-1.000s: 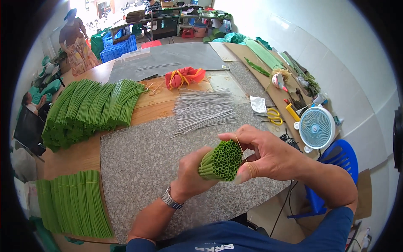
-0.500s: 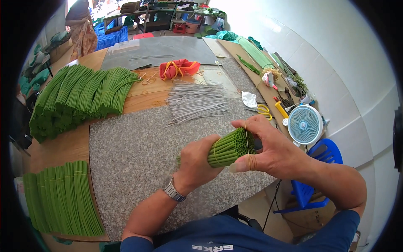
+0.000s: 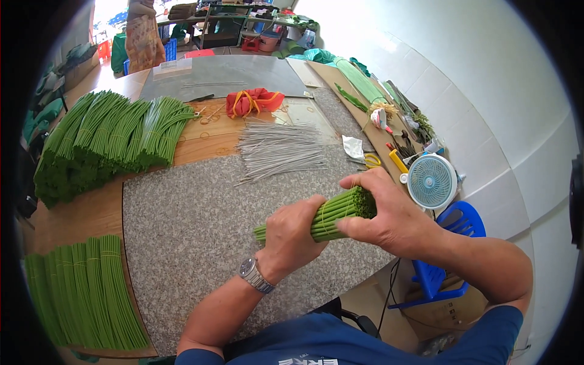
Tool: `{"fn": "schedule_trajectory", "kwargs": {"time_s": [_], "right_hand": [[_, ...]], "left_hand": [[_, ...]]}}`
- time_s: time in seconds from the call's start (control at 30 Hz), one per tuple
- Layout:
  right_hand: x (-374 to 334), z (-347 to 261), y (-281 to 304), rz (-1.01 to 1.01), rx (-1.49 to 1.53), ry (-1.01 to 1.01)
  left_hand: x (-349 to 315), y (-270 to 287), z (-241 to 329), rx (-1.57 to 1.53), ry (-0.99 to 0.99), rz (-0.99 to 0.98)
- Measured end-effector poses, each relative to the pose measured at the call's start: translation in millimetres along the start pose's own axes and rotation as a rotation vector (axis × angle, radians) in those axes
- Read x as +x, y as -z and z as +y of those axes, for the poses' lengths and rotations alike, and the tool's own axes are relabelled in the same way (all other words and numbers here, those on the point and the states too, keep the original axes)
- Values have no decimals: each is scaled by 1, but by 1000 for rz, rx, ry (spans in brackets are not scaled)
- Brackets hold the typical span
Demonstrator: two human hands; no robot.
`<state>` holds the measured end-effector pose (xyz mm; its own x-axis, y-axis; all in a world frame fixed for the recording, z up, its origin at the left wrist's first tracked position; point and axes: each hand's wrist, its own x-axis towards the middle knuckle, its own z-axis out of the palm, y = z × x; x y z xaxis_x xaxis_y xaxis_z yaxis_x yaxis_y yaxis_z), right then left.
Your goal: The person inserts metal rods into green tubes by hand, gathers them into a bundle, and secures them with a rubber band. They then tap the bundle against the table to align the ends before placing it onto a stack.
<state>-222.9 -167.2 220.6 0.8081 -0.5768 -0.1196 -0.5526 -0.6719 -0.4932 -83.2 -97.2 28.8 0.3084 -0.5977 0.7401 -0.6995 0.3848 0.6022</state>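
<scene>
My left hand, with a metal watch on its wrist, is wrapped round a bundle of thin green hollow stems. It holds the bundle tilted above the speckled grey stone slab. A thin rubber band circles the stems beside my left fingers. My right hand grips the bundle's right end, thumb on the near side and fingers over the top. The stretched rubber band seen earlier between its fingers cannot be made out now.
Banded green stem bundles lie in a pile at the far left and in a row at the near left. Beyond the slab are grey wires and a red cloth bag. Yellow-handled scissors and a fan are right.
My right thumb and fingers have moved in against the bundle's end, and the stretched rubber band no longer shows. The bundle has shifted slightly right. In the background, a person has moved right.
</scene>
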Motion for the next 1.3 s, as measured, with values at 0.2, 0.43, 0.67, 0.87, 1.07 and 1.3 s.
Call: {"fn": "schedule_trajectory", "kwargs": {"time_s": [0.2, 0.43, 0.67, 0.87, 1.07, 1.3], "right_hand": [[2, 3, -10, 7, -58, 47], [0, 12, -16, 88, -87, 210], [13, 12, 15, -138, 304, -14], [13, 4, 16, -147, 748, -151], [31, 55, -23, -120, 1181, -23], [62, 105, -140, 55, 1085, 520]], "left_hand": [[0, 0, 3, -7, -4, -19], [2, 3, 1, 18, 27, -20], [6, 7, 2, -3, 76, -42], [4, 10, -5, -72, 183, -64], [7, 13, -23, -184, 248, -54], [-1, 29, -27, -319, 291, -123]]}}
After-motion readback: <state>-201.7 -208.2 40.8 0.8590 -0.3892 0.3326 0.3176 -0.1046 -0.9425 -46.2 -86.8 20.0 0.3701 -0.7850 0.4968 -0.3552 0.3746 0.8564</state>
